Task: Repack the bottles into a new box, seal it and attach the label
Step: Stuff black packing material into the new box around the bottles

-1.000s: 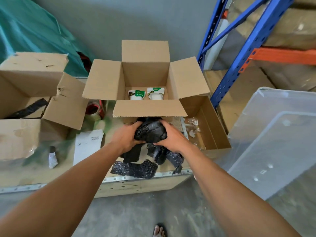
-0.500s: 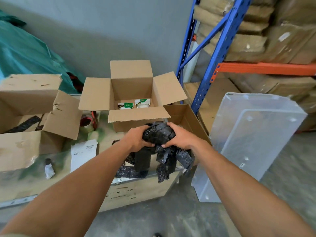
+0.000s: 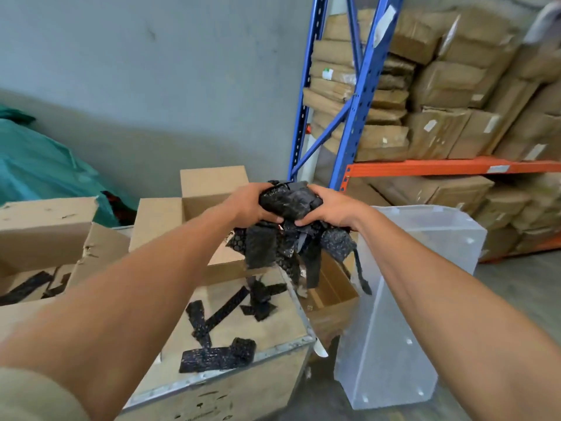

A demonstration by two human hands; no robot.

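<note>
Since the frame half a second back, I see the wad of black bubble wrap [image 3: 288, 202] has come up off the tabletop [image 3: 273, 326] and swung right, and the view has tipped up toward the blue rack [image 3: 361, 95]. The left grip [image 3: 249, 205] and right grip [image 3: 331, 209] are both clamped on the wad from opposite sides, fingers curled over its top, with loose strips hanging below it. It is held in the air over the right end of the tabletop, near the small open carton [image 3: 331, 296] and the clear plastic bin [image 3: 425, 268] standing on the floor beside it. The new box [image 3: 212, 183] stands at the back of the tabletop with its flaps open, partly behind my left forearm; the bottles that showed inside it earlier are hidden from me now. More black scraps [image 3: 212, 357] lie flat on the tabletop near its front edge. An older torn box [image 3: 45, 226] sits to the left, with a green tarp [image 3: 36, 165] behind it. Brown parcels [image 3: 440, 86] are stacked on the rack above its orange beam [image 3: 440, 167].
</note>
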